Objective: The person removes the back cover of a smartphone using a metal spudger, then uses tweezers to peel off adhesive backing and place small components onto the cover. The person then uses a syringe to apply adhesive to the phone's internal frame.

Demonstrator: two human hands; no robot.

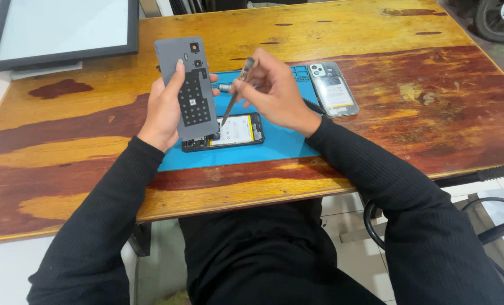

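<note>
Grey back cover [187,87], gripped upright by left hand [167,107]; right hand [271,90] pinches screwdriver [235,93], tip on opened phone [235,131]; blue mat [274,148] beneath.

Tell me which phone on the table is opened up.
The phone on the blue mat, battery exposed, under the right hand's tool. The other phone lies closed on bare wood.

A wooden worktop [376,101] is filling most of the view, its varnish showing streaks of dark red and yellow with worn patches. A dark-framed panel with a pale face [60,28] is lying at its far left corner. Even light is falling across the wood. Below the near edge, pale floor tiles [348,248] are showing, with black cables [489,214] curving at the right. Part of a wheel [500,17] is peeking in at the top right corner.
</note>
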